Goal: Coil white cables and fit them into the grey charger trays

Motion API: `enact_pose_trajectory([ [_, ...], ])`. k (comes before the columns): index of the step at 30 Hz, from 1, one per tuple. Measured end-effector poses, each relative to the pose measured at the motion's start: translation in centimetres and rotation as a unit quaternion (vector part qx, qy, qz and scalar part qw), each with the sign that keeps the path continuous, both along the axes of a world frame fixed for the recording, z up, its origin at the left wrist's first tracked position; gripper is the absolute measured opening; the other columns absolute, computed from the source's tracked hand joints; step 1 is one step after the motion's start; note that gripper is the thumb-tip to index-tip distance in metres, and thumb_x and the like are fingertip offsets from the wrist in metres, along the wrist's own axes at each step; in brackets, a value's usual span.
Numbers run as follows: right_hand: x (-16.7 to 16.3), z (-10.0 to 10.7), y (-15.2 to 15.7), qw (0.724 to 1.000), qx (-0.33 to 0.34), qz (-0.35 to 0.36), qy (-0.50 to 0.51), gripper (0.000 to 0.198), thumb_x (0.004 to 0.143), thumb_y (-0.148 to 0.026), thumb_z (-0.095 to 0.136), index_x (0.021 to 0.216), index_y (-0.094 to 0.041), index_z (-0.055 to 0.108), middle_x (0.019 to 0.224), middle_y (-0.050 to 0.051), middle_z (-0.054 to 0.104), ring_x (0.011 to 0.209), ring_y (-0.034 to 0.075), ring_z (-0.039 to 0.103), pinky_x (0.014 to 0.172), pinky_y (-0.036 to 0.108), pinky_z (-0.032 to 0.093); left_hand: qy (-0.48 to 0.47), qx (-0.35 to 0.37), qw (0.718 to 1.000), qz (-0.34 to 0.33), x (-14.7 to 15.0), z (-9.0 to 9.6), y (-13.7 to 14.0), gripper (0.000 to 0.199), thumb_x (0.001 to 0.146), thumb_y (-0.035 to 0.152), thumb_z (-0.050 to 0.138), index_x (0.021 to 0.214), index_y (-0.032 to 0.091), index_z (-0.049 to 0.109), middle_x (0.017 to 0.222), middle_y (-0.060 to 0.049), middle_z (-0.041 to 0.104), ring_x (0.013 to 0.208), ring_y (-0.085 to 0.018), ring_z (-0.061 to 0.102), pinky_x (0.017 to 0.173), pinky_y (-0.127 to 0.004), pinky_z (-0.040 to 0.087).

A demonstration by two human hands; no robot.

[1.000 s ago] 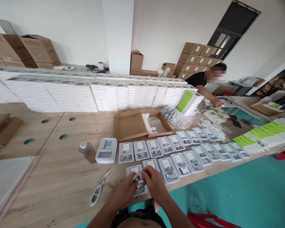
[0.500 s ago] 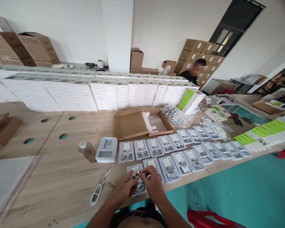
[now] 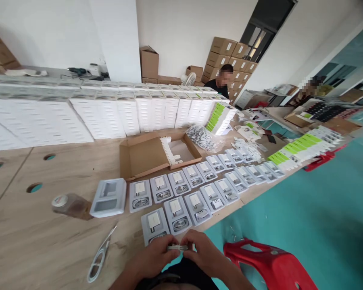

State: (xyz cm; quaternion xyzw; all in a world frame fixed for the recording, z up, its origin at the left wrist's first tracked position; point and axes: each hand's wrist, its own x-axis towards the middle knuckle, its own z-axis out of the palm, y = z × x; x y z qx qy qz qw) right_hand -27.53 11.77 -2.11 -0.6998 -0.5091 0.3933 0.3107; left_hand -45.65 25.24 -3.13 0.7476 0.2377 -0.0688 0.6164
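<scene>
Both my hands meet at the table's near edge. My left hand (image 3: 153, 257) and my right hand (image 3: 201, 253) pinch a small coiled white cable (image 3: 176, 247) between their fingertips, just in front of the nearest grey tray (image 3: 154, 224), which holds a white charger. Two rows of such filled trays (image 3: 211, 183) run to the right along the wooden table (image 3: 42, 237). An empty grey tray (image 3: 108, 197) lies at the left end of the far row.
Scissors (image 3: 100, 254) lie left of my hands, a small jar (image 3: 69, 204) beyond them. An open cardboard box (image 3: 157, 153), a bag of cables (image 3: 203, 139) and a wall of white boxes (image 3: 109, 112) stand behind. A red stool (image 3: 269, 266) sits at my right. Another person (image 3: 220, 82) works farther back.
The view has swung right and down. My hands have drawn the coiled cable back from over the nearest tray to the table's edge, now holding it flat between them.
</scene>
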Motion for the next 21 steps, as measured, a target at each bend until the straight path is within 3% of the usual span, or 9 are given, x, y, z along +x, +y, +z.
enact_pose_trajectory([
  [4, 6.3, -2.1, -2.7, 0.991, -0.019, -0.118, -0.057, 0.015, 0.077, -0.014, 0.057, 0.087, -0.023, 0.062, 0.08, -0.001, 0.062, 0.073, 0.015, 0.057, 0.066, 0.025, 0.043, 0.011, 0.028, 0.999, 0.032, 3.2, -1.4, -0.5, 0.044, 0.089, 0.052, 0.045, 0.124, 0.027, 0.054, 0.108, -0.004, 0.063, 0.094, -0.021, 0.059, 0.083, -0.032, 0.046],
  [7, 11.3, -4.2, -3.3, 0.982, 0.019, -0.142, -0.12, 0.013, 0.082, -0.019, 0.053, 0.092, -0.022, 0.061, 0.084, 0.002, 0.061, 0.074, 0.017, 0.058, 0.068, 0.027, 0.045, -0.018, 0.105, 0.994, 0.022, 6.4, -3.1, -1.0, 0.044, 0.091, 0.047, 0.043, 0.13, 0.029, 0.049, 0.127, -0.008, 0.055, 0.108, -0.024, 0.055, 0.09, -0.035, 0.045],
  [11, 15.3, -6.5, -2.5, 0.982, 0.07, -0.099, -0.148, 0.014, 0.085, -0.019, 0.05, 0.095, -0.022, 0.06, 0.092, 0.003, 0.061, 0.078, 0.017, 0.059, 0.071, 0.028, 0.046, -0.019, 0.207, 0.978, 0.019, 11.2, -4.9, -2.5, 0.051, 0.09, 0.034, 0.044, 0.14, 0.025, 0.038, 0.143, -0.011, 0.041, 0.129, -0.028, 0.04, 0.103, -0.041, 0.038],
  [15, 17.1, -7.7, -2.3, 0.982, 0.077, -0.057, -0.165, 0.016, 0.084, -0.015, 0.051, 0.096, -0.022, 0.06, 0.093, 0.003, 0.062, 0.082, 0.017, 0.059, 0.073, 0.027, 0.046, -0.001, 0.27, 0.96, 0.076, 14.4, -5.3, -4.2, 0.032, 0.085, 0.022, 0.046, 0.117, 0.023, 0.051, 0.124, -0.009, 0.053, 0.115, -0.024, 0.05, 0.096, -0.039, 0.042],
  [18, 17.6, -8.7, -2.3, 0.978, 0.075, 0.028, -0.194, 0.018, 0.084, -0.01, 0.052, 0.093, -0.022, 0.062, 0.097, 0.003, 0.063, 0.09, 0.018, 0.059, 0.08, 0.028, 0.044, 0.02, 0.305, 0.941, 0.148, 15.2, -5.3, -5.2, 0.019, 0.084, 0.017, 0.043, 0.1, 0.021, 0.052, 0.106, -0.007, 0.056, 0.101, -0.022, 0.054, 0.087, -0.036, 0.045],
  [21, 17.9, -10.2, -2.0, 0.962, 0.074, 0.116, -0.238, 0.019, 0.084, -0.009, 0.055, 0.089, -0.022, 0.066, 0.098, 0.003, 0.065, 0.094, 0.018, 0.058, 0.083, 0.029, 0.043, 0.041, 0.323, 0.929, 0.174, 15.4, -5.8, -6.4, 0.027, 0.083, 0.013, 0.042, 0.106, 0.021, 0.053, 0.112, -0.009, 0.057, 0.107, -0.023, 0.053, 0.092, -0.037, 0.044],
])
